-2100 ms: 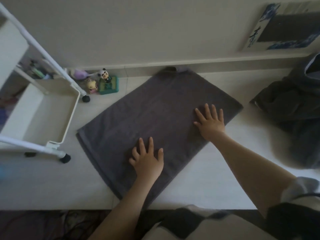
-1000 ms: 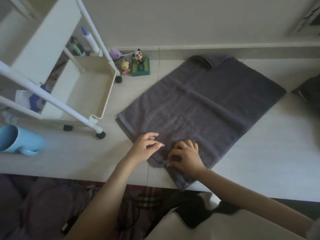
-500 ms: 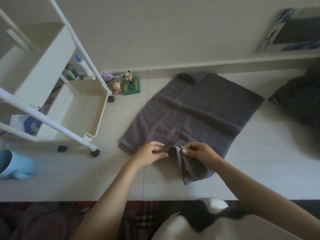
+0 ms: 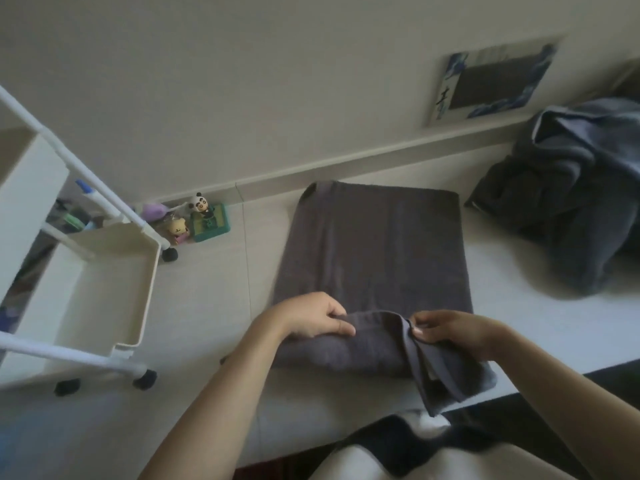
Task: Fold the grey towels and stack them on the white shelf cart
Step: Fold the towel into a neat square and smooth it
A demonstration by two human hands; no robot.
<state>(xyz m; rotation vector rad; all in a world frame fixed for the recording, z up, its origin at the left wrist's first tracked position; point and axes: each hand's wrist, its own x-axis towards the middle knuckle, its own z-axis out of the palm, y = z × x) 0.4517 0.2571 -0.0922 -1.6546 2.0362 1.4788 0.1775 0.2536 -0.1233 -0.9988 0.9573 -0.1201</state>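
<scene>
A grey towel (image 4: 377, 247) lies flat on the pale table (image 4: 214, 299), reaching back to the wall ledge. Its near edge is lifted and turned over onto itself. My left hand (image 4: 311, 318) pinches that lifted edge at its left side. My right hand (image 4: 446, 329) pinches the edge's right corner, from which a flap of cloth hangs down past the table's front. The white shelf cart (image 4: 100, 285) stands at the left, its lower tray holding nothing. A heap of unfolded grey towels (image 4: 568, 199) lies at the far right.
Small toy figures, among them a panda on a green block (image 4: 207, 216), sit by the wall between the cart and the towel. A framed picture (image 4: 491, 81) leans on the wall ledge. The table's front edge runs just under my forearms.
My hands went from pressing the spread towel flat to its near edge, pinched it and lifted it. The towel has swung round from diagonal to nearly square with the wall.
</scene>
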